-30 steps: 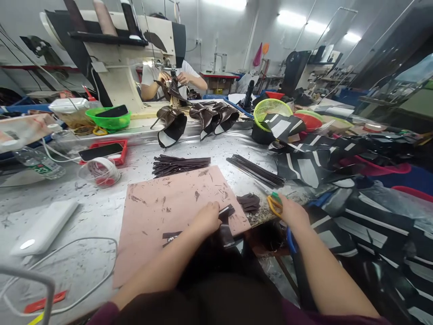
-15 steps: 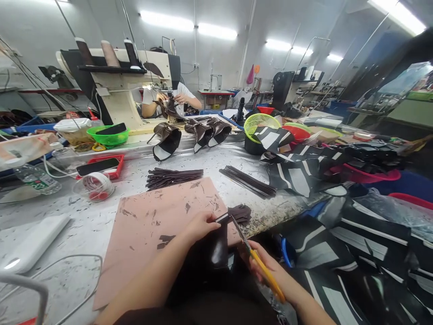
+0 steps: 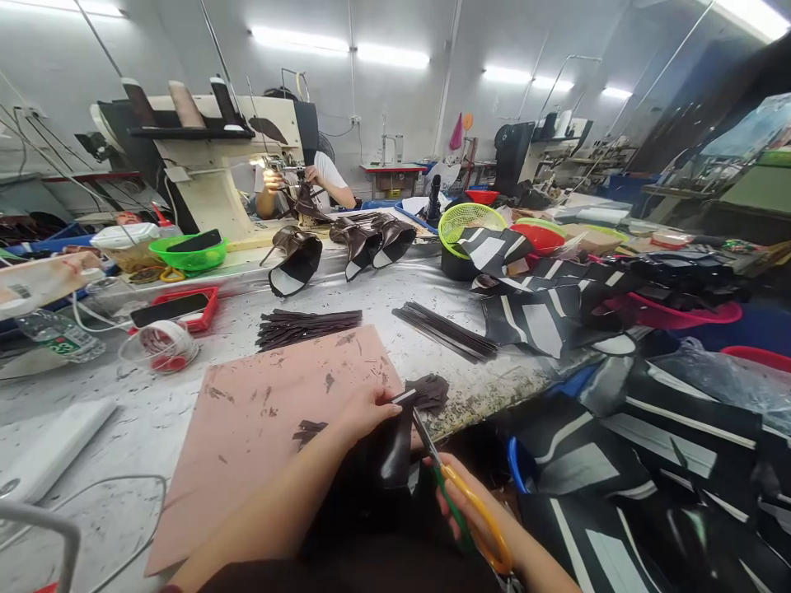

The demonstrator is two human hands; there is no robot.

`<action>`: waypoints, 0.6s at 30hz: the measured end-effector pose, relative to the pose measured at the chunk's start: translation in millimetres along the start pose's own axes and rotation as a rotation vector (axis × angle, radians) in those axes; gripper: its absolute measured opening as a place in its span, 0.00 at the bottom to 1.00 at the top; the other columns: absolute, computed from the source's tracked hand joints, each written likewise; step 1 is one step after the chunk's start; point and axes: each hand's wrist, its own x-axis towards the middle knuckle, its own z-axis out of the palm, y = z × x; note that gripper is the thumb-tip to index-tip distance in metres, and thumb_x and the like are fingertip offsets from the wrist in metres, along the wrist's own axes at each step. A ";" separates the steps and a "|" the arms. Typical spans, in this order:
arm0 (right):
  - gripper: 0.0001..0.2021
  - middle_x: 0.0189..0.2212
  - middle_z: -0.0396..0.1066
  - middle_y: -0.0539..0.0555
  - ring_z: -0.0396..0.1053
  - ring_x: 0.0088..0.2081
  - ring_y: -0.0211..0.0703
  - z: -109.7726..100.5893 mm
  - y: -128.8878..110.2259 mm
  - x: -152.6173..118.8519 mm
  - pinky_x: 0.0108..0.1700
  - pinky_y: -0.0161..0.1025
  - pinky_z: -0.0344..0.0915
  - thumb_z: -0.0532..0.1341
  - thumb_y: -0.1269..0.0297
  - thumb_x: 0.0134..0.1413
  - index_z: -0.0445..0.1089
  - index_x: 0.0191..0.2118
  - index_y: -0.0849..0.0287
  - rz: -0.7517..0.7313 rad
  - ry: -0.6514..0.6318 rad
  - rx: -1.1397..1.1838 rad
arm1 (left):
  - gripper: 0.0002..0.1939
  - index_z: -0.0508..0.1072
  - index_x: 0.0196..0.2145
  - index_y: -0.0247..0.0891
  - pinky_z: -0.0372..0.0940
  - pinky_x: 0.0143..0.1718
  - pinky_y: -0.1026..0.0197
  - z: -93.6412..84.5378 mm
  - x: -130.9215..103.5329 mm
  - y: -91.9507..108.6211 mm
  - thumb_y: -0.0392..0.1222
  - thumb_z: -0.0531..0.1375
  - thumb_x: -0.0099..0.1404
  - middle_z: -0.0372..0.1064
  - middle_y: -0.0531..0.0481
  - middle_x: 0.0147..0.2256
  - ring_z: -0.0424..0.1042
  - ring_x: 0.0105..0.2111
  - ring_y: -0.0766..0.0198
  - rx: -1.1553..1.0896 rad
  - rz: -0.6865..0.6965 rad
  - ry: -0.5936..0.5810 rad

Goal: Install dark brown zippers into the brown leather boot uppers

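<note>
My left hand (image 3: 369, 409) pinches the top edge of a dark brown leather piece (image 3: 395, 461), which hangs down in front of me. A light strip shows along that top edge. In my right hand (image 3: 458, 492) is a pair of scissors (image 3: 475, 502) with one orange and one green handle, the handles spread apart. The blades point up and away, beside the right edge of the leather. Just beyond the blade tips lies a small pile of short brown leather strips (image 3: 428, 391). Under my left wrist is a pink board (image 3: 259, 395) with dark scraps on it.
Two bundles of long dark strips (image 3: 309, 328) lie beyond the board. Shaped brown leather pieces (image 3: 295, 262) stand near a sewing machine (image 3: 203, 165), where a person works. Black panels with white strips (image 3: 544, 317) are heaped right, beside a yellow-green basket (image 3: 470, 221). A water bottle (image 3: 58, 333) lies left.
The scissors' handles have spread apart, and the green one now shows. The blades have dropped from the leather's top edge to its right side. The view has shifted slightly.
</note>
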 end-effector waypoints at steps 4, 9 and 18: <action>0.33 0.22 0.56 0.43 0.53 0.14 0.28 -1.4 -5.8 -1.4 0.15 0.28 0.48 0.51 0.35 0.42 0.53 0.49 0.55 0.011 -0.015 0.003 | 0.07 0.65 0.23 0.36 0.54 0.25 0.65 1.4 4.4 1.8 0.42 0.57 0.47 0.60 0.58 0.19 0.60 0.22 0.68 0.056 0.004 0.023; 0.32 0.21 0.57 0.44 0.54 0.15 0.30 -3.5 -10.9 1.3 0.17 0.30 0.52 0.48 0.37 0.46 0.55 0.50 0.56 -0.021 0.052 -0.188 | 0.05 0.64 0.23 0.37 0.53 0.27 0.65 3.1 6.4 -0.2 0.40 0.57 0.48 0.61 0.56 0.21 0.60 0.24 0.66 0.143 0.059 0.085; 0.24 0.50 0.64 0.58 0.62 0.49 0.54 1.5 -27.1 -2.6 0.49 0.46 0.57 0.54 0.54 0.50 0.59 0.53 0.54 -0.059 0.238 -0.755 | 0.07 0.57 0.20 0.38 0.52 0.26 0.66 8.4 0.6 -3.1 0.40 0.53 0.50 0.54 0.58 0.18 0.56 0.23 0.69 0.043 0.116 0.096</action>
